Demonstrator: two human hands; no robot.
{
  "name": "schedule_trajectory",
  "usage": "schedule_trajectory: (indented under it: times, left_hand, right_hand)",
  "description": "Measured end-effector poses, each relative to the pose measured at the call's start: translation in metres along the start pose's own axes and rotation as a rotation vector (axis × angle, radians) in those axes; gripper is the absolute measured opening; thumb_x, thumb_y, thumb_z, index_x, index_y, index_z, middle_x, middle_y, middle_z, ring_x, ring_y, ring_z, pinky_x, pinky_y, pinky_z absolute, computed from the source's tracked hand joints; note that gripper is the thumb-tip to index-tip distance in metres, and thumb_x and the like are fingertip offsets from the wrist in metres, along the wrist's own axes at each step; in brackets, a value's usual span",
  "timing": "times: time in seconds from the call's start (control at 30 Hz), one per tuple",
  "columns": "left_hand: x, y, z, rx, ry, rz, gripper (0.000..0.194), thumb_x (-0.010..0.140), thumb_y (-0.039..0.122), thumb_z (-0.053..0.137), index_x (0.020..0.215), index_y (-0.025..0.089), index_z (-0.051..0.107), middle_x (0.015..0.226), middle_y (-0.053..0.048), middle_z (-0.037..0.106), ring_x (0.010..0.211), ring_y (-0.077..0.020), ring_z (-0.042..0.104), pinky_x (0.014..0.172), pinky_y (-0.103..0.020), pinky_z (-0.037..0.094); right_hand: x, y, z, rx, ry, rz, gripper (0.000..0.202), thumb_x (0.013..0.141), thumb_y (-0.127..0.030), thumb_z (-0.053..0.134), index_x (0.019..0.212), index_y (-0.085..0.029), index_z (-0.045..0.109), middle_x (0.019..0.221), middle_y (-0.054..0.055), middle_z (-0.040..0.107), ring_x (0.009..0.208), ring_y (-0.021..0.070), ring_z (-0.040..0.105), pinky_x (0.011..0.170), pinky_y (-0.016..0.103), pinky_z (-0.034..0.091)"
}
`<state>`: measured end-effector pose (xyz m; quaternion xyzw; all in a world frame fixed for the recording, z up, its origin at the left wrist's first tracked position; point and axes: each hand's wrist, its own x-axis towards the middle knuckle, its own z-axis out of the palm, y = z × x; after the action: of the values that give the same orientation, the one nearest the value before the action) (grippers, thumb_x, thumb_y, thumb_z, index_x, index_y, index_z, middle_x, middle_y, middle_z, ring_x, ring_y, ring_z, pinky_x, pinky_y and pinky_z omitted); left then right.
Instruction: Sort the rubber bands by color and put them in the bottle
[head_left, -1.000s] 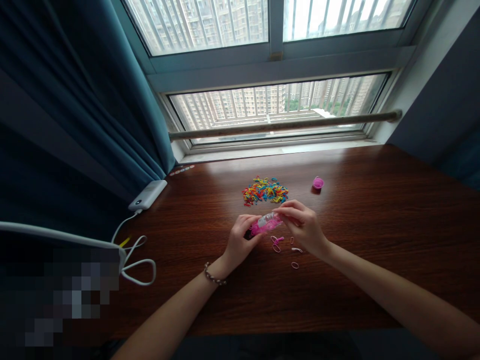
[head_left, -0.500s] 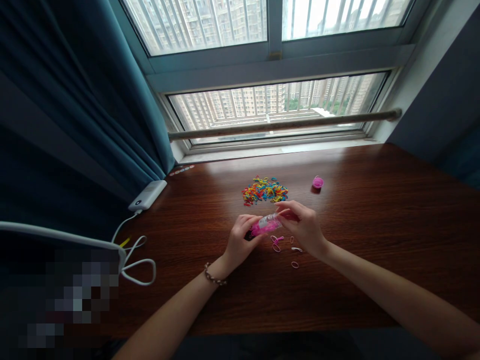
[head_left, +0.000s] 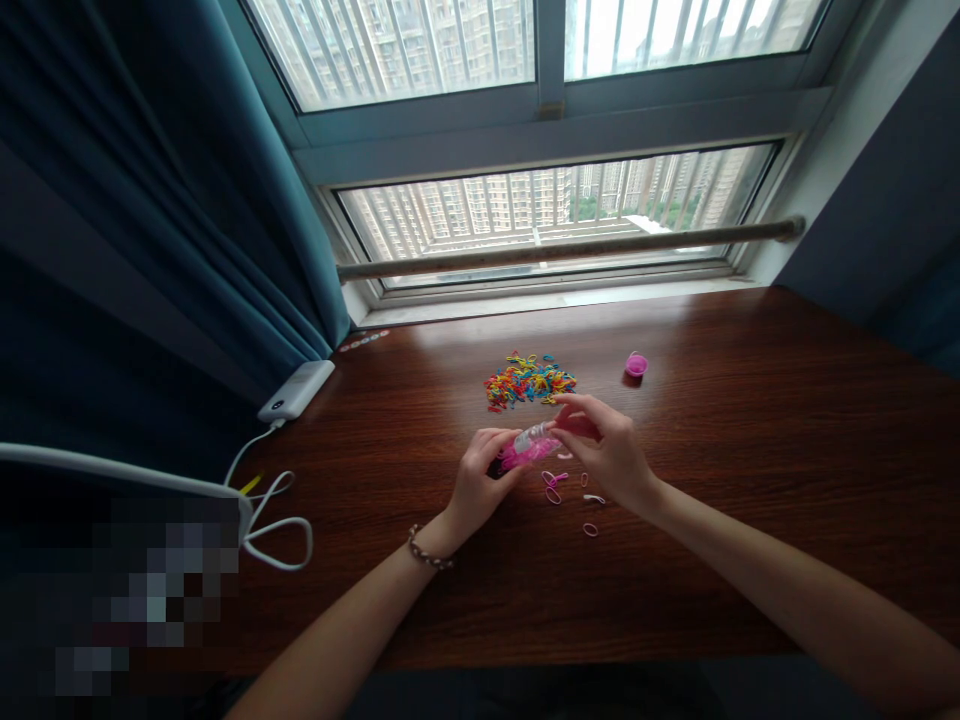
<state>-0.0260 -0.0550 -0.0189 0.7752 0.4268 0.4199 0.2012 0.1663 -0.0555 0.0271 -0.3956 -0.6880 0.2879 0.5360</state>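
My left hand (head_left: 484,468) is wrapped round a small clear plastic bottle (head_left: 530,443) that lies tilted, its mouth toward the right. Pink bands show through its wall. At the mouth, my right hand (head_left: 600,440) has thumb and fingers pinched together; what is between the fingertips is too small to make out. Several loose pink and white hair bands (head_left: 553,495) lie on the table just below the bottle. Beyond the hands is a heap of red, yellow, blue and orange small bands (head_left: 529,382).
A small pink cap-like cup (head_left: 636,366) sits on the brown wooden table (head_left: 720,400) to the right of the heap. On the left are a white power bank (head_left: 296,390) and a looped white cable (head_left: 277,535). A window with a rail (head_left: 570,258) rises behind the table.
The bottle has tilted slightly in my left hand, and my right fingers have shifted a little at its mouth. A light pink band now shows beside the mouth.
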Motion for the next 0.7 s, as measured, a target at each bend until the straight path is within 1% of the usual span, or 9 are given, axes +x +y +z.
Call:
schedule_trajectory:
  times: [0.13, 0.27, 0.33, 0.4, 0.47, 0.53, 0.6, 0.63, 0.7]
  left_hand:
    - [-0.003, -0.005, 0.002, -0.069, -0.004, -0.091, 0.033, 0.075, 0.030, 0.059, 0.105, 0.018, 0.053, 0.100, -0.007, 0.057, 0.093, -0.0188, 0.053, 0.084, -0.032, 0.042]
    - [-0.005, -0.007, 0.002, -0.236, 0.006, -0.180, 0.034, 0.082, 0.033, 0.049, 0.111, 0.015, 0.046, 0.104, -0.009, 0.057, 0.095, -0.0189, 0.054, 0.084, -0.032, 0.042]
    - [-0.005, -0.003, 0.001, -0.304, 0.009, -0.174, 0.034, 0.085, 0.032, 0.043, 0.114, 0.015, 0.044, 0.110, -0.011, 0.056, 0.101, -0.0201, 0.052, 0.088, -0.033, 0.041]
    - [-0.005, 0.005, 0.002, -0.316, -0.032, -0.142, 0.035, 0.086, 0.030, 0.042, 0.117, 0.015, 0.043, 0.113, -0.011, 0.054, 0.103, -0.0208, 0.051, 0.090, -0.035, 0.040]
    - [-0.004, 0.015, 0.004, -0.273, -0.104, -0.085, 0.036, 0.085, 0.029, 0.043, 0.119, 0.017, 0.042, 0.115, -0.011, 0.053, 0.105, -0.0214, 0.050, 0.092, -0.037, 0.039]
    - [-0.004, 0.023, 0.006, -0.179, -0.143, -0.019, 0.039, 0.083, 0.029, 0.047, 0.120, 0.019, 0.042, 0.119, -0.011, 0.049, 0.110, -0.0227, 0.045, 0.095, -0.039, 0.036]
    - [-0.004, 0.026, 0.006, -0.047, -0.135, 0.005, 0.045, 0.078, 0.032, 0.055, 0.120, 0.020, 0.043, 0.121, -0.011, 0.046, 0.113, -0.0241, 0.041, 0.097, -0.041, 0.033]
    - [-0.005, 0.025, 0.006, 0.017, -0.139, -0.005, 0.048, 0.074, 0.033, 0.059, 0.119, 0.020, 0.045, 0.118, -0.010, 0.047, 0.111, -0.0245, 0.042, 0.095, -0.041, 0.034]
    - [-0.005, 0.022, 0.004, 0.103, -0.205, -0.052, 0.054, 0.067, 0.035, 0.067, 0.115, 0.021, 0.048, 0.108, -0.009, 0.050, 0.101, -0.0235, 0.048, 0.088, -0.039, 0.040]
  right_hand:
    - [0.000, -0.006, -0.002, 0.040, 0.018, -0.035, 0.020, 0.080, -0.021, 0.053, 0.100, -0.019, 0.054, 0.088, 0.005, 0.060, 0.079, 0.0151, 0.061, 0.072, 0.028, 0.052]
    - [-0.001, -0.006, -0.006, 0.030, 0.041, -0.042, 0.018, 0.083, -0.020, 0.049, 0.100, -0.018, 0.054, 0.090, 0.006, 0.059, 0.084, 0.0152, 0.059, 0.077, 0.030, 0.050]
    - [-0.002, -0.005, -0.006, 0.001, -0.013, -0.058, 0.026, 0.079, -0.022, 0.055, 0.104, -0.019, 0.052, 0.096, 0.007, 0.059, 0.090, 0.0169, 0.057, 0.079, 0.032, 0.049]
    - [-0.004, -0.004, -0.005, -0.030, -0.114, -0.095, 0.040, 0.072, -0.026, 0.064, 0.109, -0.019, 0.051, 0.104, 0.009, 0.057, 0.098, 0.0196, 0.054, 0.082, 0.034, 0.047]
    - [-0.006, -0.005, -0.004, -0.052, -0.187, -0.129, 0.044, 0.067, -0.028, 0.068, 0.108, -0.019, 0.053, 0.107, 0.009, 0.056, 0.101, 0.0212, 0.052, 0.085, 0.036, 0.045]
    - [-0.009, -0.007, -0.006, -0.058, -0.206, -0.126, 0.036, 0.069, -0.028, 0.067, 0.102, -0.018, 0.056, 0.104, 0.009, 0.058, 0.098, 0.0208, 0.054, 0.086, 0.035, 0.044]
    - [-0.013, -0.008, -0.012, -0.043, -0.172, -0.094, 0.033, 0.071, -0.028, 0.065, 0.101, -0.018, 0.056, 0.100, 0.008, 0.061, 0.093, 0.0199, 0.056, 0.083, 0.034, 0.045]
    - [-0.014, -0.008, -0.016, -0.036, -0.144, -0.074, 0.034, 0.071, -0.029, 0.064, 0.102, -0.018, 0.056, 0.098, 0.007, 0.062, 0.091, 0.0197, 0.058, 0.082, 0.033, 0.046]
    - [-0.017, -0.006, -0.029, -0.036, -0.085, -0.042, 0.035, 0.071, -0.031, 0.064, 0.102, -0.018, 0.056, 0.095, 0.007, 0.063, 0.087, 0.0195, 0.059, 0.078, 0.032, 0.048]
